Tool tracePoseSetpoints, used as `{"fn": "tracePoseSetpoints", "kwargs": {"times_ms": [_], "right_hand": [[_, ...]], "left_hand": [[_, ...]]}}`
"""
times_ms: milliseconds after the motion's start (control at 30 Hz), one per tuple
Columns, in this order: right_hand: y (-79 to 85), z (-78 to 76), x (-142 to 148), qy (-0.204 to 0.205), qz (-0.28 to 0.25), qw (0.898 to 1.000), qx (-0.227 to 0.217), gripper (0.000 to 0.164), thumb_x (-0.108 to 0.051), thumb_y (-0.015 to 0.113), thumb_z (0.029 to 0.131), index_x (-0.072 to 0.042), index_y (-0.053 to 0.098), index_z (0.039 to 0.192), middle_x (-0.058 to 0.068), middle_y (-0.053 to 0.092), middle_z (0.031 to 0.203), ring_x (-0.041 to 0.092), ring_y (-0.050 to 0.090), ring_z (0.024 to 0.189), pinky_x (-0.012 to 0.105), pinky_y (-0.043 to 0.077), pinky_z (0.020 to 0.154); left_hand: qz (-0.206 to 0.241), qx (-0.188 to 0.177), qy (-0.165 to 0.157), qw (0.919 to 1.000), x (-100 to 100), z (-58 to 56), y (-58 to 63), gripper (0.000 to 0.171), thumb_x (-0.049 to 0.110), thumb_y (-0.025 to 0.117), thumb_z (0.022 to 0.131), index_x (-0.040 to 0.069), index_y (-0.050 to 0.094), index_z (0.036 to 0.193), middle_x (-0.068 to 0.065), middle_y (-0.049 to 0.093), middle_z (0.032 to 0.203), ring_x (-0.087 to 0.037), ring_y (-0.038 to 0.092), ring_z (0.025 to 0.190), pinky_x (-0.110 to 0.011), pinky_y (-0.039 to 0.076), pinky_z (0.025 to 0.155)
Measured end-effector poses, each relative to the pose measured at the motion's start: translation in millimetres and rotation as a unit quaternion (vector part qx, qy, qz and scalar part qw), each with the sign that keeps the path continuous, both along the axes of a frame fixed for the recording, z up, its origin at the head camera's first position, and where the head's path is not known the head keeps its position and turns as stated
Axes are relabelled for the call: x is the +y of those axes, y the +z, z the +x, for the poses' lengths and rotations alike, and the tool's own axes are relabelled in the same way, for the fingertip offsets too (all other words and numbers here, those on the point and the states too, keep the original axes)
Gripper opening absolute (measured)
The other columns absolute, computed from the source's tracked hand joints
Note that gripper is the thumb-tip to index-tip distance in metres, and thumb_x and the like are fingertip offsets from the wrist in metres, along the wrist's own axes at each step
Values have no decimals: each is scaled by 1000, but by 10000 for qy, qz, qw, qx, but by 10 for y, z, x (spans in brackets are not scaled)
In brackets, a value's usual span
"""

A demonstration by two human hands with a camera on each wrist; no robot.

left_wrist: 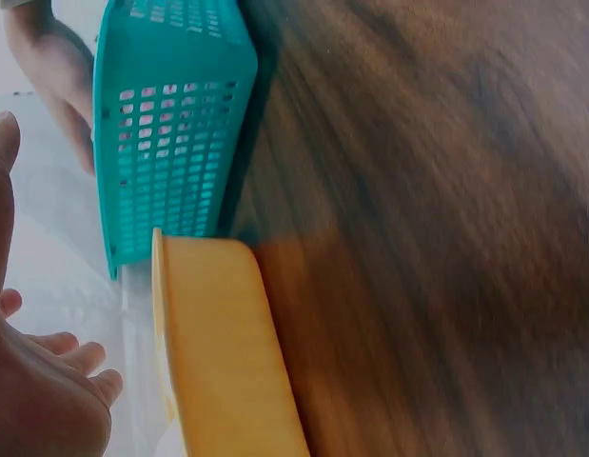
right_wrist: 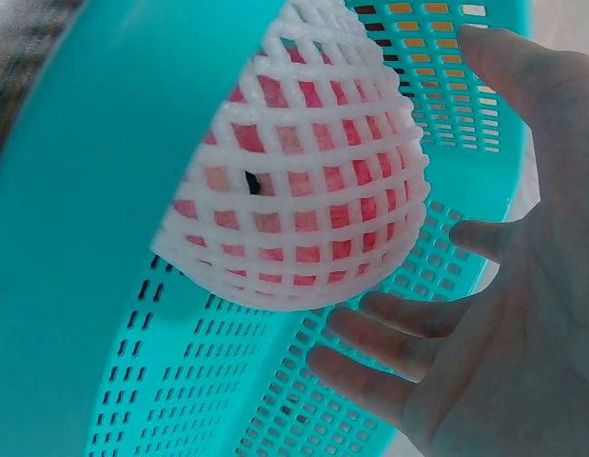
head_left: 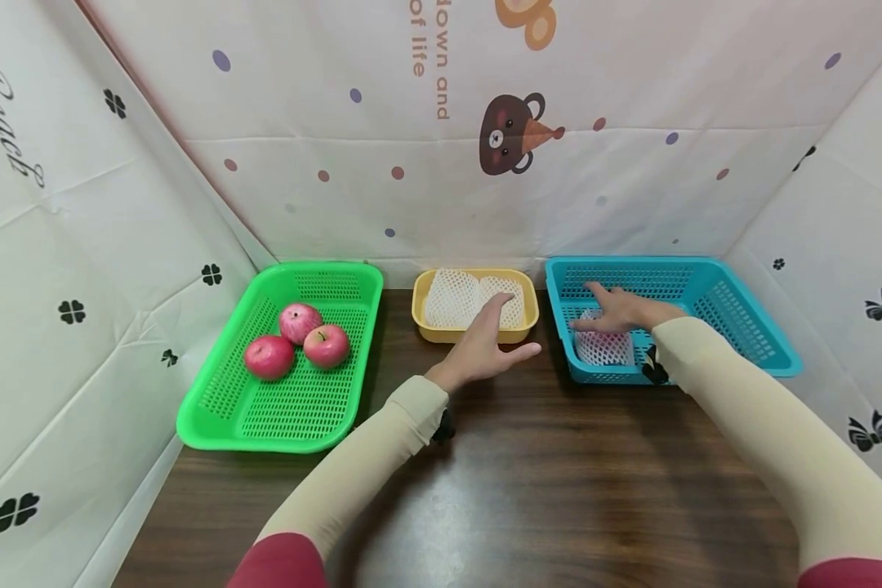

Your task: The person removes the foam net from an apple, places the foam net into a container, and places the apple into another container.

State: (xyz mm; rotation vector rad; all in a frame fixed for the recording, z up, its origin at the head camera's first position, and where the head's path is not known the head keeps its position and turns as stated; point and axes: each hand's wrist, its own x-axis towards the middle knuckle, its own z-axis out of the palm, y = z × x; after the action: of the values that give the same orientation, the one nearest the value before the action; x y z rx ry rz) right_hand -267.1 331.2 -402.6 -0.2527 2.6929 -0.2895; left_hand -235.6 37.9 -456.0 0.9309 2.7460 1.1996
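My right hand [head_left: 614, 311] is over the left part of the blue basket [head_left: 760, 327], its fingers spread and nothing in them. Just beside those fingers, an apple in a white foam net [right_wrist: 313, 181] lies in the basket; red skin shows through the mesh. My left hand [head_left: 479, 347] hovers with thumb and fingers apart at the front of the small yellow basket [head_left: 441, 335], holding nothing. White foam nets [head_left: 452, 300] lie in that yellow basket, partly behind the left fingers.
A green basket [head_left: 279, 441] stands at the left with red apples [head_left: 327, 346] in its upper half. All three baskets stand on a dark wooden table [head_left: 544, 490]. Printed white cloth [head_left: 323, 98] rises behind and at both sides.
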Motion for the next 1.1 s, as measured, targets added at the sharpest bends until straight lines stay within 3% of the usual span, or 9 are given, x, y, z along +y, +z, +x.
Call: {"fn": "tracePoseSetpoints", "kwargs": {"times_ms": [133, 433, 800, 1100], "right_hand": [[-10, 10, 3, -20, -27, 10000, -39, 105, -63, 58, 96, 3, 9, 161, 43, 17, 158, 66, 13, 142, 79, 22, 108], [-73, -11, 51, 30, -39, 9999, -139, 107, -65, 57, 96, 2, 7, 161, 43, 30, 153, 64, 29, 138, 75, 32, 106], [-72, 33, 59, 73, -129, 9993, -332, 112, -68, 57, 95, 6, 4, 160, 42, 20, 157, 61, 30, 140, 73, 32, 107], [-115, 56, 58, 15, -99, 9988, -485, 109, -63, 57, 97, 6, 2, 160, 42, 17, 158, 62, 28, 140, 74, 32, 107]], "left_hand": [[13, -83, -71, 9999, 75, 32, -29, 100, 63, 69, 90, 14, 21, 163, -4, 24, 168, -17, 25, 153, -40, 27, 122], [5, -157, -150, 9998, 187, 83, -102, 101, 63, 68, 90, 14, 20, 164, -4, 20, 170, -17, 16, 156, -42, 24, 123], [-39, -157, -318, 9994, 322, 107, -181, 98, 61, 65, 93, 17, 15, 165, -1, 18, 170, -15, 20, 155, -38, 25, 123], [4, -316, -439, 9985, 388, 147, -217, 96, 63, 61, 95, 20, 13, 166, -3, 17, 171, -15, 17, 156, -42, 26, 122]]}}
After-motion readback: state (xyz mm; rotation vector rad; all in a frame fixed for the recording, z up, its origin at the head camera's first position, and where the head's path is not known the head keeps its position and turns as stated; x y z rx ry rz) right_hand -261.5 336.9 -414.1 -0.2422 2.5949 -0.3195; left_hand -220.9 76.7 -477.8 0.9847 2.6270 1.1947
